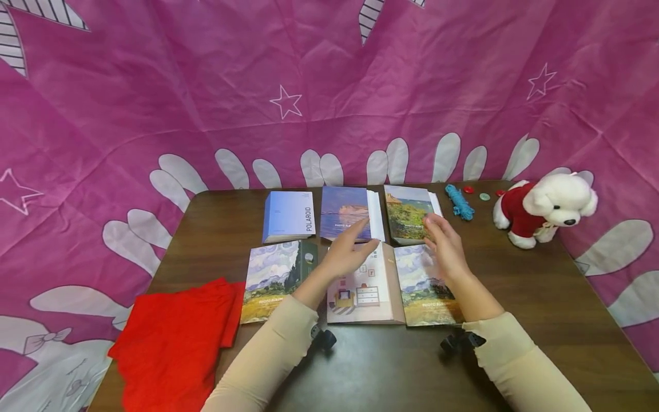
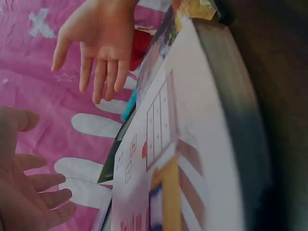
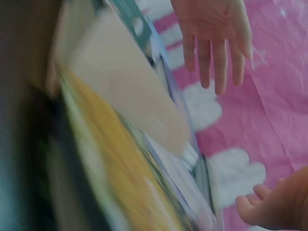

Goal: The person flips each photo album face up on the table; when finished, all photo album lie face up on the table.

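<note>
My left hand [image 1: 346,254] hovers over a white photo album with a drawn chair and dresser [image 1: 360,312], its fingers extended and holding nothing. To the right, my right hand [image 1: 449,252] is above a landscape-painting album [image 1: 424,303], fingers loosely straight, palm turned inward. Behind them lie a seaside-cliff album [image 1: 342,209] and a green hillside album [image 1: 407,214], both with pale page edges showing. At the back left is a blue Polaroid album [image 1: 290,214]. Another landscape album [image 1: 273,280] lies at the front left. Both wrist views show the palms facing each other, apart.
Red cloth [image 1: 175,343] lies crumpled at the table's left side. At the back right are a blue cord bundle [image 1: 459,203], a green button [image 1: 484,197] and red buttons [image 1: 468,189]. A white plush dog [image 1: 546,209] in red sits by the right edge. A pink curtain [image 1: 329,74] hangs behind.
</note>
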`<act>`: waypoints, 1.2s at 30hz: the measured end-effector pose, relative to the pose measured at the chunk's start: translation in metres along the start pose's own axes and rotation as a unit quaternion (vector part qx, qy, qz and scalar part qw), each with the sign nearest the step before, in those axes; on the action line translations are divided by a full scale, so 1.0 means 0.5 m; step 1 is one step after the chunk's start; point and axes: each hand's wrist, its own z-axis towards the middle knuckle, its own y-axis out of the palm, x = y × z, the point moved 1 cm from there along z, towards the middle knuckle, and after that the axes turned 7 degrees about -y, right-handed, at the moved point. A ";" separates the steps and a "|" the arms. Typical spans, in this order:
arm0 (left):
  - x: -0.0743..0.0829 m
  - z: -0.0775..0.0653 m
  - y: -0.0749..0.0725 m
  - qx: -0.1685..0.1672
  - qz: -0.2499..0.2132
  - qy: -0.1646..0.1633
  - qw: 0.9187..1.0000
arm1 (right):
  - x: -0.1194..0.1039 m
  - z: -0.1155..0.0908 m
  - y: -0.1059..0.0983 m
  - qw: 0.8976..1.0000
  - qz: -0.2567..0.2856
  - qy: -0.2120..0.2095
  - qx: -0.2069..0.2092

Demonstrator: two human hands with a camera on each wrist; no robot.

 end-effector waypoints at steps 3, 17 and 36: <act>-0.012 -0.031 -0.010 0.023 0.012 0.006 1.000 | 0.010 -0.021 0.029 1.000 0.010 -0.012 -0.005; -0.080 -0.134 -0.032 0.088 -0.013 -0.019 0.996 | 0.049 -0.089 0.182 0.999 0.011 -0.031 -0.036; -0.184 -0.249 -0.116 0.200 -0.014 -0.085 0.976 | 0.126 -0.152 0.353 0.982 0.028 0.031 -0.184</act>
